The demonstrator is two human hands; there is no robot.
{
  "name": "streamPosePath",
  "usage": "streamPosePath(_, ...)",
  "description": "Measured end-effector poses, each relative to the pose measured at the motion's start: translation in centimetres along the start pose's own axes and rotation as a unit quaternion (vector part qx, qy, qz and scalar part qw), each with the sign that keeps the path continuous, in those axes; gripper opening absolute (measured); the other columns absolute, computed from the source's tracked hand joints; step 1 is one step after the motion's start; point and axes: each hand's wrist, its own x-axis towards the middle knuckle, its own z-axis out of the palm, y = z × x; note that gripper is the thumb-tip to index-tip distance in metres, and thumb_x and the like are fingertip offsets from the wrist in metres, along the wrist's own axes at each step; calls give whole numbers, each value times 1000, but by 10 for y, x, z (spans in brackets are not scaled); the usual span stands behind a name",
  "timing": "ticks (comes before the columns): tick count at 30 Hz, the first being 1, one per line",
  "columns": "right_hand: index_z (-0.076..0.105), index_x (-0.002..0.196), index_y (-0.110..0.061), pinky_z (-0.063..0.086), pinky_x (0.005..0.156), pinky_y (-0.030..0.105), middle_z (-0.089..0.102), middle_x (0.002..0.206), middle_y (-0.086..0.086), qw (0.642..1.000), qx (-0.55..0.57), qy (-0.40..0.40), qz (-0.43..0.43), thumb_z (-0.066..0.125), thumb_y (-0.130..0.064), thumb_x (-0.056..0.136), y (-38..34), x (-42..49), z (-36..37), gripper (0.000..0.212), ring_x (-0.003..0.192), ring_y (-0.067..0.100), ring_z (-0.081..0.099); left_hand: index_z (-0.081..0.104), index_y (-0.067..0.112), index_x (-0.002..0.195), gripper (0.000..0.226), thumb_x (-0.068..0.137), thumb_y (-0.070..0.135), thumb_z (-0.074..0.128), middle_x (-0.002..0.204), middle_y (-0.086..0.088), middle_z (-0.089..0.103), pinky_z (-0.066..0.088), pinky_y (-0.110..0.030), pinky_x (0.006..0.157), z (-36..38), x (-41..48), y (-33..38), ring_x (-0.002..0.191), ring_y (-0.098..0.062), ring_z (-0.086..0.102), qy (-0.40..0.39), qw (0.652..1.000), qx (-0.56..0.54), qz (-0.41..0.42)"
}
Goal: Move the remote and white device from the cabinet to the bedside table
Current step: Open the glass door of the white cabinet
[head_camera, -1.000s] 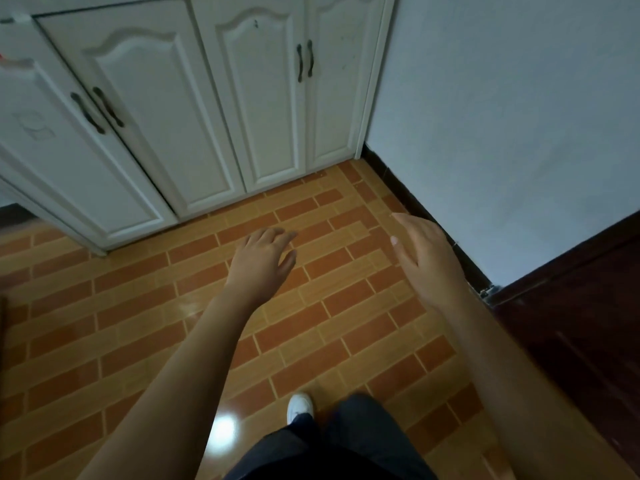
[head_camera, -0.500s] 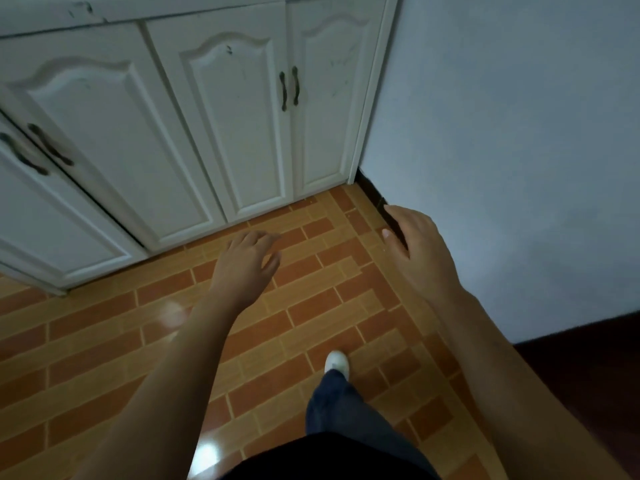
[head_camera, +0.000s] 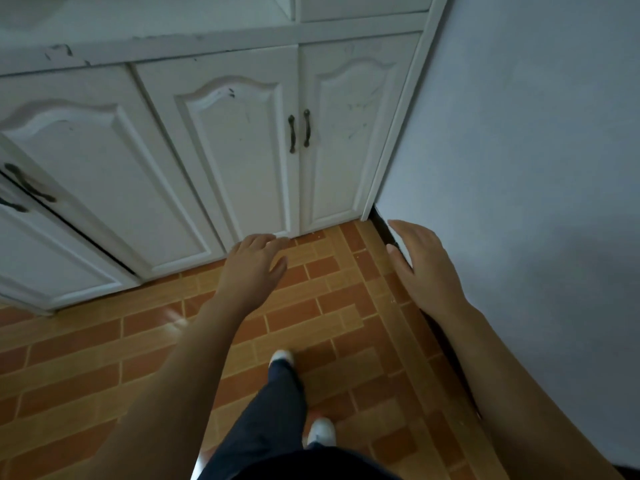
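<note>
A white cabinet (head_camera: 235, 157) with closed panelled doors and dark handles (head_camera: 299, 133) fills the upper left; the edge of its top ledge (head_camera: 207, 43) shows near the frame's top. No remote, white device or bedside table is in view. My left hand (head_camera: 254, 268) hangs in front of the cabinet's base, fingers apart, holding nothing. My right hand (head_camera: 420, 265) is out to the right beside the wall, also with spread fingers and nothing in it.
A pale wall (head_camera: 519, 168) runs down the right side with a dark skirting (head_camera: 384, 226) at its foot. The floor (head_camera: 311, 306) is orange and brown brick-pattern tile. My legs in dark trousers and white shoes (head_camera: 282, 356) are below.
I have walked closer to the cabinet: it fills more of the view and its top ledge has appeared. Both hands stay held out in front with nothing in them.
</note>
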Motion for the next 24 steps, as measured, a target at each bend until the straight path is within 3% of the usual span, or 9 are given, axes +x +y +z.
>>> streamPosePath(9,43,131,-12,28,100,25,51,134,9,999,-34,17,-19,45,-22,93,18,136,14,39,126,22,42,47,16,129,37,93,26,44,130,-12,54,33,-45,103,-20,149,-28,122,-29,43,46,999,-8,23)
streamPosePath(16,42,132,-12,32,104,32,51,135,9,998,-30,23,-50,36,-32,91,4,248,24,46,127,22,42,46,17,130,38,93,28,44,130,-10,53,32,-43,102,-37,238,-61,123,-27,43,50,998,7,35)
streamPosePath(24,41,133,-10,32,107,37,49,136,10,994,-59,-2,-97,44,-20,94,-9,328,42,40,128,25,41,41,18,133,41,94,30,43,135,-9,49,27,-42,107,-58,295,-90,128,-27,37,64,996,50,35)
